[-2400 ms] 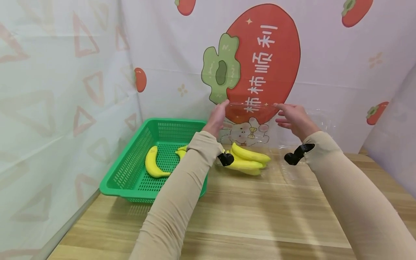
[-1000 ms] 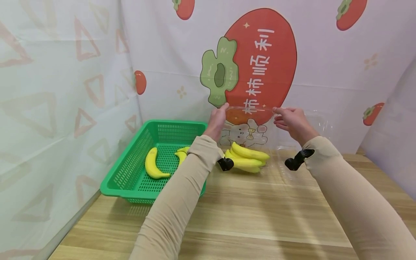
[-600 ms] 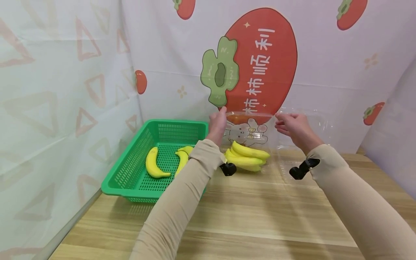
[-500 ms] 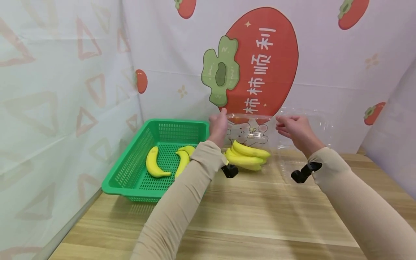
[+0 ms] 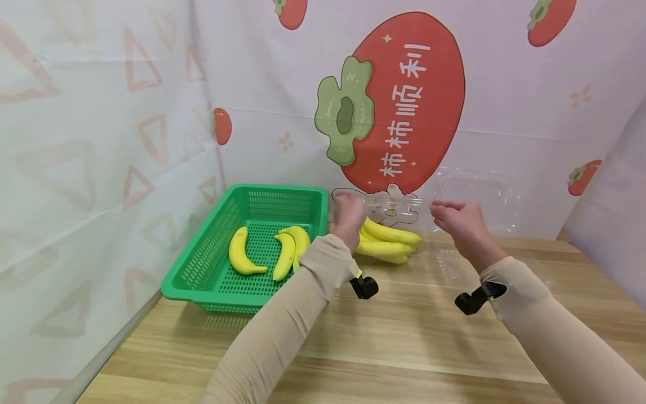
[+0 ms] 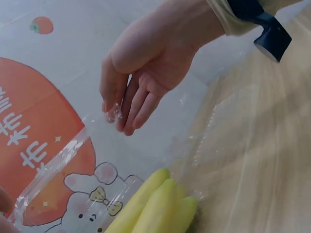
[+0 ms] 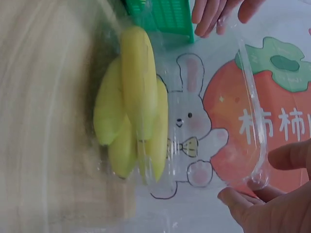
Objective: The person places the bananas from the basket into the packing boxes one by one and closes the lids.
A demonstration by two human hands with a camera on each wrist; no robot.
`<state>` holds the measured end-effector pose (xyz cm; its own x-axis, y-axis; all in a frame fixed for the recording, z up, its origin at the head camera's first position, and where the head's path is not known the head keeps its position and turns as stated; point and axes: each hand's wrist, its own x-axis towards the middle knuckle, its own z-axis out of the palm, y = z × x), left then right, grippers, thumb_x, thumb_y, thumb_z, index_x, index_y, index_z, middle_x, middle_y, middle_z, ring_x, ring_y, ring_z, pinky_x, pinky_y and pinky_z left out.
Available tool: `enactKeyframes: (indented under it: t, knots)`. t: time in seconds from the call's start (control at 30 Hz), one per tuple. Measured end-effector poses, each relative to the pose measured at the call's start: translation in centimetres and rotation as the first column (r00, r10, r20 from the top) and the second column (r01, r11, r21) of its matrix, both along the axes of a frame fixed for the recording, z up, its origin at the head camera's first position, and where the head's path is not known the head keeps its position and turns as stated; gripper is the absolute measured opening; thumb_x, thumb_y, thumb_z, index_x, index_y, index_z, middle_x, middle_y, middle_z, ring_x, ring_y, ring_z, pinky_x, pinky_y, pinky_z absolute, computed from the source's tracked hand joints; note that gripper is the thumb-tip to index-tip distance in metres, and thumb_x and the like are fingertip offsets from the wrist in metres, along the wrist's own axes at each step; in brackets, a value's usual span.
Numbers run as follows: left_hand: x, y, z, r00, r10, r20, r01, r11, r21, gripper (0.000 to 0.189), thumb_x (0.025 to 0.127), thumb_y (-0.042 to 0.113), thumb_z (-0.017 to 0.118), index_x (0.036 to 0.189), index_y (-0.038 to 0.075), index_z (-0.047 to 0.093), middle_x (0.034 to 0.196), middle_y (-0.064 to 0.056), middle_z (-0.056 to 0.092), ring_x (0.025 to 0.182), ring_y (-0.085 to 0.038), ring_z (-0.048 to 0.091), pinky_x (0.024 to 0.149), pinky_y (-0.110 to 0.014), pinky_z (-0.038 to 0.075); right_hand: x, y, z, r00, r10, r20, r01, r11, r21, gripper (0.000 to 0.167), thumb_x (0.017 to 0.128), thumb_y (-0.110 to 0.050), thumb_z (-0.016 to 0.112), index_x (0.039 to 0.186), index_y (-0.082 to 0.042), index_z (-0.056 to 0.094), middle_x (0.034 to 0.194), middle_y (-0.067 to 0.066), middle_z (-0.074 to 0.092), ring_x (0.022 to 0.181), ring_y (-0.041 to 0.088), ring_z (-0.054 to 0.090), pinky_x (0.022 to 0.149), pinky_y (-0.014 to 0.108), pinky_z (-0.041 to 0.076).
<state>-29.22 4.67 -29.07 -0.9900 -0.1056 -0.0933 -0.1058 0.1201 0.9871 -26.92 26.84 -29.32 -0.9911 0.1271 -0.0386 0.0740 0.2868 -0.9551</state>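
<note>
Leftmost on the wooden surface (image 5: 383, 342), a green basket (image 5: 222, 298) is pictured with three pieces of fruit: one banana (image 5: 240, 252) is laid toward its left side, and two bananas (image 5: 286, 257) are laid close together farther right. Just beside the basket, a clear lid (image 5: 396, 200) is pinched at its left corner by the left hand (image 5: 350, 217), its fingers curled in on the plastic. Below the lid, at least four yellow bananas (image 5: 386, 249) are bunched in a clear container (image 7: 171, 158). Judged by its look, the lid should be found light, thin, springy and slick, easily creased if squeezed hard; it is best held by the rim corners, likely its stiffest part. Its right corner is clamped in the grip of the right hand (image 5: 461, 221), between thumb and fingers, and it is tilted above the fruit. Rightmost, a second clear container (image 5: 476, 199) is stood with one panel upright before the printed backdrop (image 5: 504, 101); only surface and backdrop can be made out through it.
</note>
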Motion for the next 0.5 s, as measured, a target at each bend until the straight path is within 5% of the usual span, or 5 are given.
enactKeyframes:
  t: [0.03, 0.23, 0.37, 0.5]
  knots:
    - [0.4, 0.1, -0.2, 1.000, 0.017, -0.001, -0.017, 0.999, 0.050, 0.054, 0.105, 0.011, 0.037, 0.158, 0.001, 0.041, 0.131, -0.010, 0.060, 0.101, -0.023, 0.050, 0.096, -0.034, 0.046, 0.2, -0.1, -0.1, 1.000, 0.004, 0.008, -0.004, 1.000, -0.005, 0.060, 0.112, -0.024, 0.048, 0.161, 0.009, 0.035, 0.172, 0.023, 0.032, 0.160, 0.037, 0.034, 0.128, 0.045, 0.035]
    - [1.6, 0.7, -1.0, 0.996, 0.070, 0.061, -0.073, 0.996, 0.042, 0.031, 0.099, 0.014, 0.050, 0.124, 0.000, 0.061, 0.131, -0.009, 0.060, 0.111, -0.025, 0.051, 0.101, -0.036, 0.045, 1.0, -0.7, -1.2, 0.998, 0.025, 0.050, -0.024, 0.999, -0.025, 0.058, 0.112, -0.013, 0.042, 0.164, 0.008, 0.027, 0.175, 0.023, 0.022, 0.163, 0.038, 0.025, 0.130, 0.048, 0.029]
    - [2.4, 0.9, -1.3, 0.988, 0.055, 0.144, -0.068, 0.993, 0.093, 0.063, 0.098, 0.027, 0.062, 0.153, 0.003, 0.043, 0.163, -0.006, 0.040, 0.143, -0.028, 0.043, 0.124, -0.045, 0.036, 1.3, -0.8, -1.7, 0.997, 0.047, 0.056, -0.047, 0.999, -0.008, 0.059, 0.110, -0.008, 0.040, 0.164, 0.010, 0.024, 0.175, 0.025, 0.020, 0.163, 0.039, 0.022, 0.131, 0.050, 0.027]
    - [3.1, 0.9, -1.4, 0.981, 0.049, 0.185, -0.062, 0.996, 0.063, 0.084, 0.096, 0.032, 0.063, 0.166, 0.002, 0.026, 0.173, -0.010, 0.026, 0.158, -0.034, 0.030, 0.130, -0.050, 0.030, 1.7, -0.8, -2.2, 0.996, 0.059, 0.068, -0.060, 0.998, 0.010, 0.059, 0.109, -0.006, 0.039, 0.163, 0.012, 0.023, 0.175, 0.027, 0.019, 0.163, 0.040, 0.020, 0.131, 0.052, 0.026]
